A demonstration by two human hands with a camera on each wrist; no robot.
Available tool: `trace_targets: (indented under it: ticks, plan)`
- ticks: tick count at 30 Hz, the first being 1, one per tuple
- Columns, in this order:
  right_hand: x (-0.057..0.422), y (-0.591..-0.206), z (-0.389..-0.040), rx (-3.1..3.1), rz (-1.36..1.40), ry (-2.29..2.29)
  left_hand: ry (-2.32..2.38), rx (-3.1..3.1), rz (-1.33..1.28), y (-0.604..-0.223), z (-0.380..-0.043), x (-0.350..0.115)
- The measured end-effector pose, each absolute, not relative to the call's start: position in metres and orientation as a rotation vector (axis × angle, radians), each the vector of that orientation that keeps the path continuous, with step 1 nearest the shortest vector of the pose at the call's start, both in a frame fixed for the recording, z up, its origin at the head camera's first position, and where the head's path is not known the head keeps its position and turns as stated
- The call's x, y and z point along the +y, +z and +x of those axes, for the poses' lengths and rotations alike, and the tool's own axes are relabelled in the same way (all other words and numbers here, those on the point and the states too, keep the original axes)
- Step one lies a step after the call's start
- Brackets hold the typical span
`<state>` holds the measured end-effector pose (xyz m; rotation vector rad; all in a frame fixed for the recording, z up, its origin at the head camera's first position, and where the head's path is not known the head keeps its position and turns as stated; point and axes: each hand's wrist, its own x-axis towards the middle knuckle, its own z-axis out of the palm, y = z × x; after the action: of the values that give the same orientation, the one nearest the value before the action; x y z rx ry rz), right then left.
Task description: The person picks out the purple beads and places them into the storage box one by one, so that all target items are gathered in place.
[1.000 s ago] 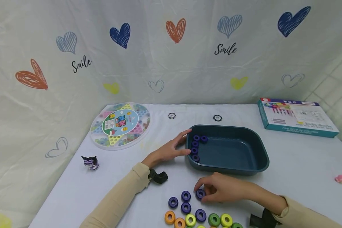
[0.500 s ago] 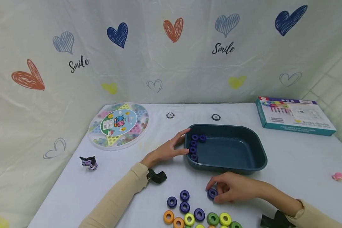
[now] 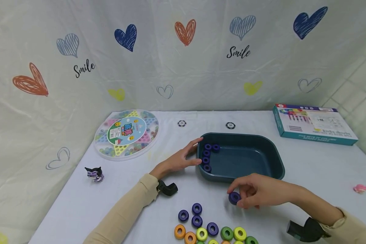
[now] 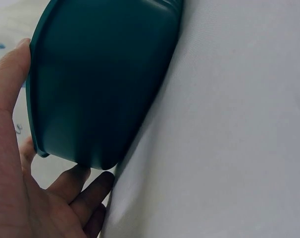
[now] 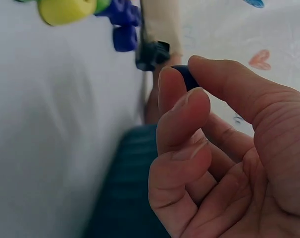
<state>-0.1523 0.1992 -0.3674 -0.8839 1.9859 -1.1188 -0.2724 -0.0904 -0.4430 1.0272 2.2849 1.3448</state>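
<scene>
My right hand (image 3: 263,190) pinches a purple ring bead (image 3: 234,198) between thumb and fingertips, lifted off the table just in front of the dark teal tub (image 3: 247,175). In the right wrist view only a dark edge of the bead (image 5: 186,76) shows between the fingertips. My left hand (image 3: 179,160) rests against the tub's left end with thumb and fingers spread; the left wrist view shows them touching its outer wall (image 4: 100,94). Inside the tub, several purple beads (image 3: 206,160) line the left wall. Several more purple beads (image 3: 197,221) lie in front on the table.
Orange beads (image 3: 180,231), yellow beads (image 3: 240,233) and green beads (image 3: 227,233) sit at the front edge of view. Farther off are a round game board (image 3: 126,132), a flat box (image 3: 317,124), two chips (image 3: 230,125), a small figurine (image 3: 95,174) and a pink item (image 3: 360,188).
My right hand has carried the purple bead rightward away from the other beads, then up and closer to the tub's front side. The left hand stays against the tub.
</scene>
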Motion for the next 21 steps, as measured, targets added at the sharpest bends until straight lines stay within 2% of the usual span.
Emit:
trace_targets:
  ticks: [11, 21]
  plan:
    - [0.205, -0.339, -0.184, 2.124, -0.879, -1.045, 1.342, 2.289, 1.018, -0.442, -0.272, -0.091]
    - [0.198, -0.335, -0.223, 2.226, -0.811, -0.932, 1.35, 2.276, 1.019, -0.442, -0.272, -0.09]
